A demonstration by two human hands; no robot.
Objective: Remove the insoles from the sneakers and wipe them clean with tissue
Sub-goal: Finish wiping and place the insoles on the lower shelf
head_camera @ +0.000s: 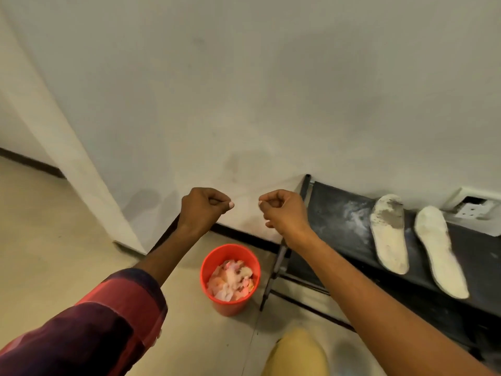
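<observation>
Two white insoles lie side by side on the top shelf of a black rack point(339, 213) at the right. The left insole point(389, 232) has a grey dirty patch at its far end, and the right insole point(439, 251) looks plain white. My left hand point(203, 210) and my right hand point(282, 210) are raised in front of the wall, left of the rack. Both have their fingers curled into fists, thumbs facing each other, and I see nothing in them. No sneakers or fresh tissue are in view.
A red bucket point(230, 302) holding crumpled pink and white scraps stands on the floor below my hands, next to the rack's leg. White dust marks the shelf. A wall socket point(471, 210) sits behind the insoles. A blurred yellow shape point(298, 354) is at the bottom edge.
</observation>
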